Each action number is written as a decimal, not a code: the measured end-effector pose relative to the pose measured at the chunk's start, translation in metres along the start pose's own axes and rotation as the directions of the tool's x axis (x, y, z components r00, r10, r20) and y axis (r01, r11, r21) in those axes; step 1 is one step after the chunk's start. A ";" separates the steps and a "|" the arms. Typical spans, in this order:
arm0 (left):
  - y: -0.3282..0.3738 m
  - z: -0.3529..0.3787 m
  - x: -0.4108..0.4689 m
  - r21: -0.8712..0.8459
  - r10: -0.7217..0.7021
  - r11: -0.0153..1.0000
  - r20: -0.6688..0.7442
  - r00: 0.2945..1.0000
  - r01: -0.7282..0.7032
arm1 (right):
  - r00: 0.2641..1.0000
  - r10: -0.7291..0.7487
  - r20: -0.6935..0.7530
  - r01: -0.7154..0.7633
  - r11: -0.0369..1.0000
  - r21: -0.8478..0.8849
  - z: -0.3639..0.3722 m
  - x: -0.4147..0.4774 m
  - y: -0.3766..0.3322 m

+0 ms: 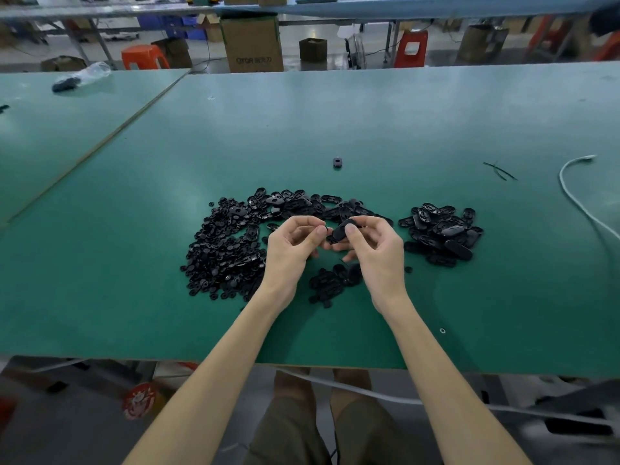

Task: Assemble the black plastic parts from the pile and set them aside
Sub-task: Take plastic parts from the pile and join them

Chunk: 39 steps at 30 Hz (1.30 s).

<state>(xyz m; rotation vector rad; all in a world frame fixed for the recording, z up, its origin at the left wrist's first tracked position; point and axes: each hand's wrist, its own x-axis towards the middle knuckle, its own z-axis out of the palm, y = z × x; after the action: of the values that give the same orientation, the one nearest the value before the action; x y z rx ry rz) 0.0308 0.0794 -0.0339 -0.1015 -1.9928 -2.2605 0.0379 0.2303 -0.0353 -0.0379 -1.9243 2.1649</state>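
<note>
My right hand pinches a black oval plastic part between thumb and fingers, above the green table. My left hand pinches a small black round piece at the oval part's left end. A big pile of small black round parts lies left of my hands. Black oval parts stretch along behind them. A separate heap of oval parts lies to the right. A small cluster of black parts sits between my wrists.
A lone black part lies further back on the table. A white cable curves along the right side, with thin black strips near it. A plastic bag lies at far left. Boxes and red stools stand behind the table.
</note>
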 end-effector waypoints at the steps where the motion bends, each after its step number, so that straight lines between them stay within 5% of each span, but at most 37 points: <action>1: 0.000 0.000 0.000 -0.002 0.001 1.000 0.001 1.000 -0.001 | 1.000 -0.001 0.000 0.001 1.000 0.000 0.000 0.000 0.000; 39: -0.002 0.001 -0.001 0.008 0.037 0.999 0.013 0.999 -0.037 | 1.000 0.003 0.002 -0.003 1.000 -0.012 -0.002 -0.001 0.000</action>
<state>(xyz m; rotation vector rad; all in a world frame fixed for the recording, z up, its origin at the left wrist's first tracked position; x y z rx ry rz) 0.0312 0.0808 -0.0353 -0.1514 -1.9893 -2.2354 0.0393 0.2319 -0.0355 -0.0408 -1.9399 2.1560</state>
